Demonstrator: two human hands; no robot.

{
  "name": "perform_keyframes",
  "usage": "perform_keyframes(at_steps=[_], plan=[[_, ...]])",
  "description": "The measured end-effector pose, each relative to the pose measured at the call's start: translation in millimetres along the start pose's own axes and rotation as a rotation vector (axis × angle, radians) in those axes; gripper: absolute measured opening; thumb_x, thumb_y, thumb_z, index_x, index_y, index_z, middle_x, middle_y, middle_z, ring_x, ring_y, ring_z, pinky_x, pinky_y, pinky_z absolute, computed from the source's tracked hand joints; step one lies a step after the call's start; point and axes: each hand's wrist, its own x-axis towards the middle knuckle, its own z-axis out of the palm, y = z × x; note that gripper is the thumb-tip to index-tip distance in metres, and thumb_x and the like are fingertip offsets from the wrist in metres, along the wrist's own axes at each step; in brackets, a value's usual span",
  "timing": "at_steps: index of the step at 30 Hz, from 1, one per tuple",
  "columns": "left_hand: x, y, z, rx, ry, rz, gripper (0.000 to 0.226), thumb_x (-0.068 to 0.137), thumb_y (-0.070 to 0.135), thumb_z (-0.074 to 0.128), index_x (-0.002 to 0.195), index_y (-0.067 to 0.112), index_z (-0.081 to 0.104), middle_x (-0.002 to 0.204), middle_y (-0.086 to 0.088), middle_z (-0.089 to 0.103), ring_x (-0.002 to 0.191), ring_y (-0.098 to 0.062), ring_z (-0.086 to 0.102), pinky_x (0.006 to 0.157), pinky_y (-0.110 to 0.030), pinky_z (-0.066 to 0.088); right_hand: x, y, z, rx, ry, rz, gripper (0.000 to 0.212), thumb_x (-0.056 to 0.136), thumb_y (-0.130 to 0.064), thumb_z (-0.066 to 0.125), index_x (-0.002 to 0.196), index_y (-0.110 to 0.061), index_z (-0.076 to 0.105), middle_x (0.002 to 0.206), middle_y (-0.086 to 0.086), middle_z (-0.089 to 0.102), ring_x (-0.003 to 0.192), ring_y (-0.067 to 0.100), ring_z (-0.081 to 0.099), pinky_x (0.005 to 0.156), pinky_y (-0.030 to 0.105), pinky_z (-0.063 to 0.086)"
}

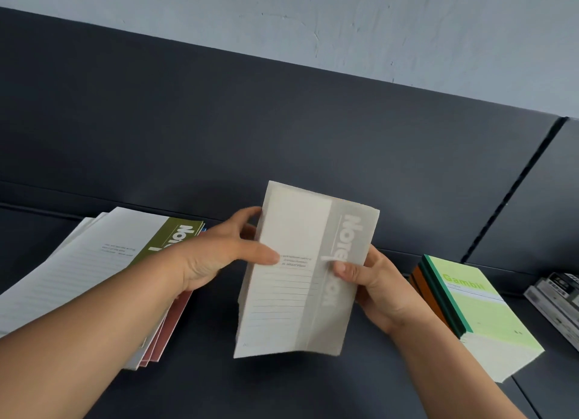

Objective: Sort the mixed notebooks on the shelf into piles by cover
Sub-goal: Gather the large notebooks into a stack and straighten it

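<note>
In the head view, both hands are holding a grey notebook [300,309] over the dark shelf [203,381]. The left hand [216,259] is pinching its left edge, thumb on the cover and fingers [250,213] curled behind. The right hand [376,288] is clamping the right edge likewise. An olive-topped pile [94,262] is lying left of the left fingers, and a green pile [482,312] is sitting right of the right fingers.
</note>
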Motion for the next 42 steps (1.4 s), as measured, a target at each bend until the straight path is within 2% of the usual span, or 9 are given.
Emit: perform_keyframes(at_steps=[5, 10, 14, 20, 25, 29, 33, 39, 42], plan=[[10, 7, -3, -0.174, 0.041, -0.228, 0.067, 0.053, 0.054, 0.083, 0.111, 0.022, 0.072, 0.108, -0.004, 0.075, 0.106, -0.029, 0.068, 0.1, -0.051, 0.048, 8, -19, 10, 0.026, 0.027, 0.248, 0.056, 0.065, -0.033, 0.084, 0.113, -0.007, 0.07, 0.111, 0.014, 0.074, 0.098, 0.031, 0.073, 0.088, 0.048, 0.057], [20, -1, 2, -0.198, 0.127, -0.46, 0.083, 0.042, 0.059, 0.08, 0.111, 0.015, 0.068, 0.103, -0.016, 0.073, 0.093, -0.037, 0.071, 0.079, -0.05, 0.057, 29, -10, 16, -0.032, 0.178, 0.494, 0.037, 0.081, -0.028, 0.077, 0.111, -0.007, 0.07, 0.1, 0.01, 0.078, 0.091, 0.028, 0.074, 0.082, 0.045, 0.057], [28, -8, 9, -0.24, 0.206, -0.535, 0.092, 0.039, 0.055, 0.081, 0.119, 0.015, 0.06, 0.108, -0.018, 0.07, 0.093, -0.04, 0.069, 0.081, -0.057, 0.054, 41, 7, 16, -0.123, 0.253, 0.547, 0.037, 0.082, -0.029, 0.079, 0.11, -0.007, 0.07, 0.095, 0.007, 0.078, 0.09, 0.027, 0.074, 0.076, 0.041, 0.059], [26, -2, 23, -0.158, 0.263, -0.426, 0.062, 0.087, 0.039, 0.067, 0.138, 0.013, 0.042, 0.15, -0.007, 0.038, 0.141, -0.026, 0.031, 0.113, -0.045, 0.022, 40, 22, 21, -0.376, 0.34, 0.345, 0.02, 0.086, -0.028, 0.075, 0.09, -0.01, 0.069, 0.089, 0.005, 0.075, 0.074, 0.019, 0.069, 0.067, 0.031, 0.055], [30, -11, 21, -0.116, 0.234, -0.476, 0.079, 0.076, 0.064, 0.067, 0.139, 0.022, 0.048, 0.147, -0.005, 0.045, 0.138, -0.028, 0.037, 0.11, -0.056, 0.031, 35, 29, 21, -0.322, 0.333, 0.349, 0.033, 0.087, -0.034, 0.073, 0.103, -0.006, 0.069, 0.096, 0.006, 0.076, 0.084, 0.023, 0.072, 0.073, 0.033, 0.059], [26, -16, 18, -0.167, 0.214, -0.46, 0.114, 0.046, 0.088, 0.067, 0.142, 0.03, 0.045, 0.147, -0.002, 0.047, 0.137, -0.031, 0.04, 0.107, -0.062, 0.033, 33, 29, 16, -0.279, 0.277, 0.355, 0.046, 0.091, -0.055, 0.058, 0.111, -0.014, 0.067, 0.107, 0.004, 0.075, 0.099, 0.025, 0.072, 0.094, 0.047, 0.056], [20, -24, 15, -0.2, 0.18, -0.448, 0.125, 0.023, 0.094, 0.066, 0.131, 0.032, 0.055, 0.132, -0.005, 0.06, 0.122, -0.034, 0.054, 0.098, -0.061, 0.044, 21, 32, 9, -0.189, 0.22, 0.364, 0.072, 0.072, -0.069, 0.059, 0.125, -0.021, 0.059, 0.116, 0.0, 0.072, 0.105, 0.024, 0.07, 0.095, 0.049, 0.054], [12, -29, 29, -0.178, 0.104, -0.455, 0.117, 0.028, 0.091, 0.067, 0.13, 0.035, 0.057, 0.133, 0.002, 0.06, 0.125, -0.025, 0.053, 0.109, -0.052, 0.038, 16, 36, 13, -0.115, 0.19, 0.379, 0.056, 0.086, -0.061, 0.059, 0.123, -0.02, 0.059, 0.115, 0.002, 0.073, 0.102, 0.027, 0.072, 0.091, 0.051, 0.056], [9, -20, 40, -0.113, 0.096, -0.439, 0.09, 0.062, 0.082, 0.061, 0.136, 0.031, 0.054, 0.143, 0.005, 0.053, 0.135, -0.02, 0.044, 0.117, -0.042, 0.023, 20, 32, 25, -0.173, 0.155, 0.376, 0.061, 0.082, -0.068, 0.058, 0.126, -0.025, 0.059, 0.116, -0.005, 0.072, 0.106, 0.022, 0.069, 0.098, 0.046, 0.053]])
